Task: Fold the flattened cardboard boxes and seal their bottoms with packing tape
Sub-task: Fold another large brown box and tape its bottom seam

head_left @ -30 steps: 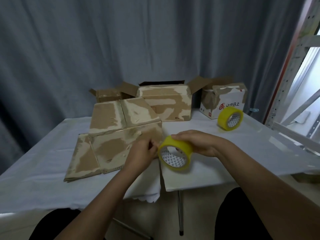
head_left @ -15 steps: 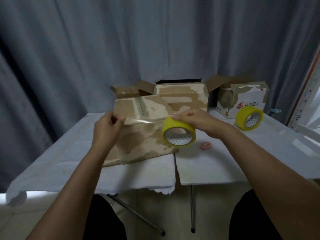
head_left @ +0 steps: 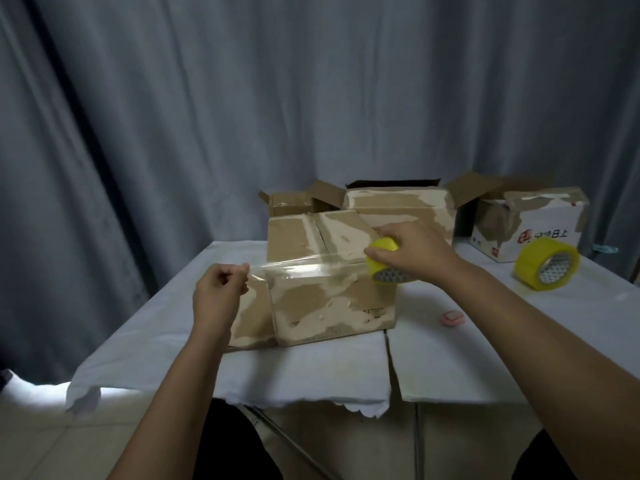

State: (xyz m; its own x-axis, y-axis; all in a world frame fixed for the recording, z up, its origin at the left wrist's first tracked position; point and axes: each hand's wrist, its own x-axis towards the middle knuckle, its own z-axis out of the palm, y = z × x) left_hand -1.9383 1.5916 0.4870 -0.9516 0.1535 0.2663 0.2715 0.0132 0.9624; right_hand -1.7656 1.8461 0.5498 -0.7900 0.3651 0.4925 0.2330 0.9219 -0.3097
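A: Setting?
B: Grey curtain; white-covered bench.

A: Progress?
B: The folded cardboard box sits mid-bench, seam apparently untaped. Left hand pinches the tape strip; right hand grips the yellow tape roll. Sealing seems about to begin. Open boxes stand behind; spare roll lies right.

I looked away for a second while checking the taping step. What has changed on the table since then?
The left hand took hold of the tape end and drew it leftward, so a clear strip now spans above the cardboard box. The right hand lifted the tape roll over the box's right side. The spare roll and the boxes behind stayed put.
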